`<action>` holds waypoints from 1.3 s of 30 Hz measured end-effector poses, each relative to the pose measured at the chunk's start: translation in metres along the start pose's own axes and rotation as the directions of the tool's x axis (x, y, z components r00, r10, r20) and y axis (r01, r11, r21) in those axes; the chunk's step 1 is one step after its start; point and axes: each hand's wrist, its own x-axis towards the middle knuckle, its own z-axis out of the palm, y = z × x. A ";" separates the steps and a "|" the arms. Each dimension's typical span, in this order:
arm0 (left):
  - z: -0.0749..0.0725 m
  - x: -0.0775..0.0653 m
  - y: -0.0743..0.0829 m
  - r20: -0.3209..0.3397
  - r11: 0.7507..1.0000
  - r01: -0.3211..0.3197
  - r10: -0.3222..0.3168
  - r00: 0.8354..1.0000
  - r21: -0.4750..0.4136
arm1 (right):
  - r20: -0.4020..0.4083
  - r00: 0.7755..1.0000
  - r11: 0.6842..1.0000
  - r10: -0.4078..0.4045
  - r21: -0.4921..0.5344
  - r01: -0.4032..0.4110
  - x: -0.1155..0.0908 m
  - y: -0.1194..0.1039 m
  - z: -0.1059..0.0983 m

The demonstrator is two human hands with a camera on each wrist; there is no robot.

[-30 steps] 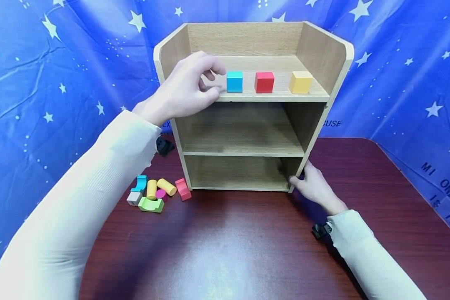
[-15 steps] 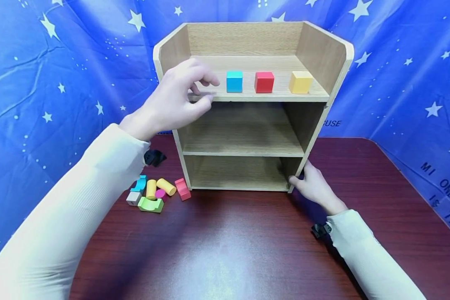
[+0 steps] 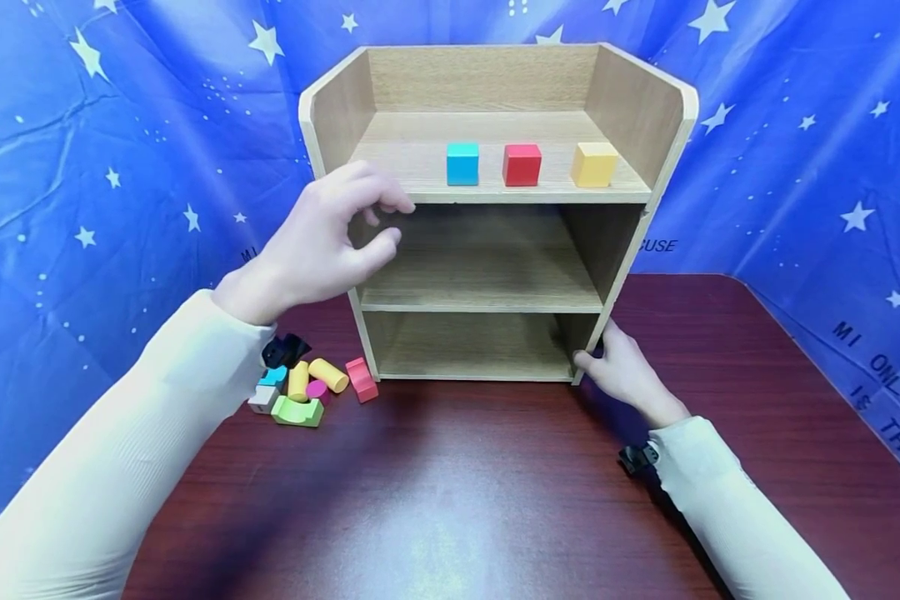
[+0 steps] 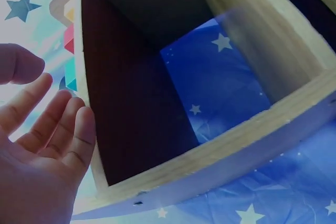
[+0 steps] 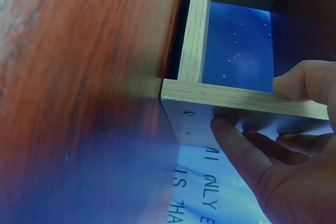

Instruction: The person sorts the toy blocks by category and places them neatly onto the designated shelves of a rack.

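Observation:
A small wooden shelf unit (image 3: 483, 79) stands on the table, its two lower levels holding nothing. Along the front of its top board sit a blue cube (image 3: 462, 164), a red cube (image 3: 522, 165) and a yellow cube (image 3: 593, 164). My left hand (image 3: 318, 237), holding nothing, hovers before the shelf's left side with fingers loosely bent and thumb apart. In the left wrist view its fingers (image 4: 79, 135) overlap the shelf's edge. My right hand (image 3: 630, 375) grips the lower right side panel (image 5: 247, 97), thumb inside and fingers against the outer face.
Left of the shelf's foot lie a green arch block (image 3: 296, 412), a red arch block (image 3: 362, 380), yellow cylinders (image 3: 328, 375), a grey cube (image 3: 263, 399), a magenta piece (image 3: 317, 391) and a partly hidden blue block (image 3: 273, 377). A blue starry cloth (image 3: 157, 167) hangs behind the dark red table (image 3: 435, 483).
My left hand has moved left and down, away from the blue cube, to in front of the shelf's left side. The right hand keeps its grip; the cubes stay in place.

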 end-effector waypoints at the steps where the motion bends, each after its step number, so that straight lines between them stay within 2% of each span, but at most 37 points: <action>1: 0.000 -0.003 -0.001 0.007 1.000 0.001 -0.001 1.000 0.001 | 0.000 1.000 1.000 0.002 0.001 -0.002 0.000 0.000 0.000; 9: 0.004 -0.025 -0.005 0.044 1.000 0.018 -0.019 0.999 0.024 | 0.003 1.000 1.000 -0.004 -0.003 0.004 0.000 0.000 0.001; 21: 0.012 -0.066 -0.012 0.083 0.994 0.104 -0.107 0.991 0.042 | -0.002 1.000 1.000 -0.001 -0.006 0.001 -0.001 0.000 -0.001; 26: 0.015 -0.084 -0.014 0.083 0.990 0.129 -0.133 0.988 0.052 | -0.002 1.000 1.000 -0.003 0.005 0.003 0.000 0.000 0.002; 33: 0.019 -0.105 -0.021 0.052 0.992 0.117 -0.120 0.991 0.048 | 0.000 1.000 1.000 -0.001 0.005 0.001 0.000 0.000 0.002; 39: 0.023 -0.122 -0.026 0.065 0.986 0.160 -0.163 0.984 0.053 | -0.001 1.000 1.000 -0.001 0.008 0.001 0.000 0.000 0.002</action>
